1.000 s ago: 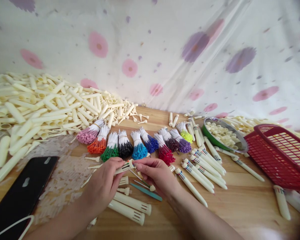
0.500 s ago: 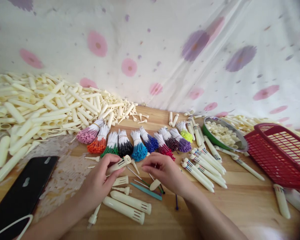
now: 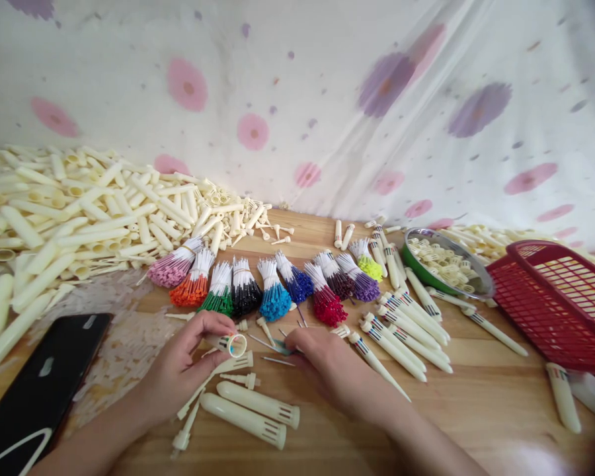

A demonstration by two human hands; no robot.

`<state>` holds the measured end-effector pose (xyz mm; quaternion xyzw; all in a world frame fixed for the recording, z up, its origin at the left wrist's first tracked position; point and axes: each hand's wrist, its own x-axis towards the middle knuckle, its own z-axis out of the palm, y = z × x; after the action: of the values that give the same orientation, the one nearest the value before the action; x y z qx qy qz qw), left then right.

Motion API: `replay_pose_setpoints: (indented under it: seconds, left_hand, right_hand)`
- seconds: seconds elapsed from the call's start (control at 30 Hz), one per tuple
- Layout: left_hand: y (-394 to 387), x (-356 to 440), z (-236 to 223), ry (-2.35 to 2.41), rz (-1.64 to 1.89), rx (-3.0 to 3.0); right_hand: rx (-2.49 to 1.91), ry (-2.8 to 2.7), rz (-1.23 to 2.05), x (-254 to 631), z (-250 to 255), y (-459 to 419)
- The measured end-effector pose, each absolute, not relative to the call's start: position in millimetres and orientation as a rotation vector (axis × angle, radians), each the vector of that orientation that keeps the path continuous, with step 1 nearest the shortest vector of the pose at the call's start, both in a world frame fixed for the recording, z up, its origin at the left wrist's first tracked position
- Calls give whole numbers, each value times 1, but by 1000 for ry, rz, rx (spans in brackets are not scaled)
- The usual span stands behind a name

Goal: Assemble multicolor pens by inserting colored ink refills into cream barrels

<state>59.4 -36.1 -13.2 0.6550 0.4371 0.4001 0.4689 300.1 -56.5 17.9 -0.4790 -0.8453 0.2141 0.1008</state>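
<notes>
Behind everything I saw the white sheet point(image 3: 302, 86) with its pink and purple flowers, then the wooden table point(image 3: 367, 430). A heap of cream barrels point(image 3: 89, 205) filled its far left corner; a red basket point(image 3: 520, 311) leaned near the right edge, and a black phone point(image 3: 54, 370) lay toward the near left corner. The person's right hand point(image 3: 327, 370) and left hand point(image 3: 188, 370) were over the table's middle, well apart from its side edges. A green bowl point(image 3: 423, 274) of small cream parts stood left of the basket. Bundles of coloured refills point(image 3: 246, 297) stretched in a row beyond the hands, and two slotted barrels point(image 3: 242, 420) lay toward the near edge. The left thumb and fingers grasped a short barrel point(image 3: 223, 342), its round hollow end facing me, just above the tabletop; the right fingertips, partly hidden, pinched a slim teal tool point(image 3: 279, 346)
</notes>
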Motion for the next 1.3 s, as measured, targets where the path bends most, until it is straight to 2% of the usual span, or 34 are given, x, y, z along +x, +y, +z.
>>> replay_pose_setpoints:
  seconds: [0.27,0.57,1.3]
  left_hand:
    - [-35,60,-21,991,1078,1642]
    - [-38,59,-25,1098,1184,1752]
    - [-39,61,-26,1106,1190,1773]
  right_hand:
    - [-1056,-2295,425,293,47,-54]
    - [-1119,-2114,286,275,36,-62]
    - [-1131,-2174,283,271,33,-62]
